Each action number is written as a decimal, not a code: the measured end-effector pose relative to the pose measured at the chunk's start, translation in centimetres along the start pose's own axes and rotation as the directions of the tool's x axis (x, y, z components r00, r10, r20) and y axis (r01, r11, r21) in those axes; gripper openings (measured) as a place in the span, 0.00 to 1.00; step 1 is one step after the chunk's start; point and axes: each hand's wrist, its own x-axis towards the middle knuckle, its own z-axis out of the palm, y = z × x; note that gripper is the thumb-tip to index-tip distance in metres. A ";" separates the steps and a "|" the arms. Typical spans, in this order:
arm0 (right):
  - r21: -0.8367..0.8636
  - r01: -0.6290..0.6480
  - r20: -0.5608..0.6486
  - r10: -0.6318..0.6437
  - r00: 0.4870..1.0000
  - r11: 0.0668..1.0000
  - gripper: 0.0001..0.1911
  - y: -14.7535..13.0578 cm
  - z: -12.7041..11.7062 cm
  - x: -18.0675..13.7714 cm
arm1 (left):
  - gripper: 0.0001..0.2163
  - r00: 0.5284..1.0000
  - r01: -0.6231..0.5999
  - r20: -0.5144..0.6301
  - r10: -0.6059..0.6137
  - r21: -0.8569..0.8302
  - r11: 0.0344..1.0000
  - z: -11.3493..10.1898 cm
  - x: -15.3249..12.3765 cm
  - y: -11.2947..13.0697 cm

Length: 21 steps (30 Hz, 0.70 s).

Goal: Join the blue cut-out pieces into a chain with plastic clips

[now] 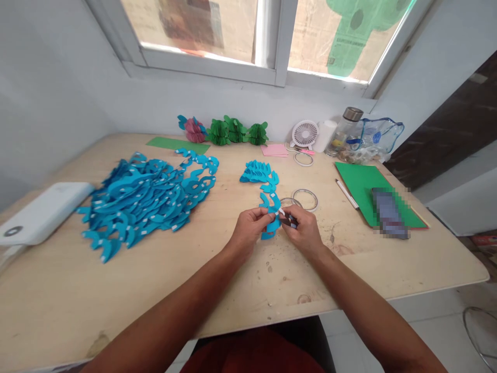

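Observation:
My left hand point(252, 228) pinches a curved blue paper cutout point(274, 224) between thumb and fingers, just above the table. Close beside it on the right, my right hand point(302, 226) is closed around a small dark tool point(288, 221) whose exact kind I cannot make out. A small white piece point(281, 212) shows at the fingertips of that hand, against the blue paper. From the cutout, more blue pieces run away from me to a folded blue paper stack point(256, 172). Small white patches dot these pieces.
Left lies a large heap of blue cutouts point(151, 194), beside a white power bank point(44, 212). Tape rolls point(306, 208) sit beyond my right hand. Farther right are a white pen point(347, 194), green sheets point(359, 186) and a phone point(389, 212). A small fan point(305, 134) and bottle point(345, 132) stand behind.

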 end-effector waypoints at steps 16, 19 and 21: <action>-0.237 0.130 -0.001 -0.134 0.991 0.963 0.14 0.3 0.2 -0.7 | 0.10 0.998 -0.060 -0.024 0.061 0.032 0.998 -0.1 0.2 -0.4; -0.155 0.112 -0.037 -0.119 0.992 0.982 0.12 0.2 0.2 -0.6 | 0.11 0.996 -0.079 -0.025 0.080 0.049 0.996 0.0 0.0 -0.2; -0.105 0.106 -0.055 -0.112 0.992 0.989 0.10 0.1 0.2 -0.5 | 0.11 0.995 -0.090 -0.033 0.091 0.051 0.995 0.0 -0.1 -0.1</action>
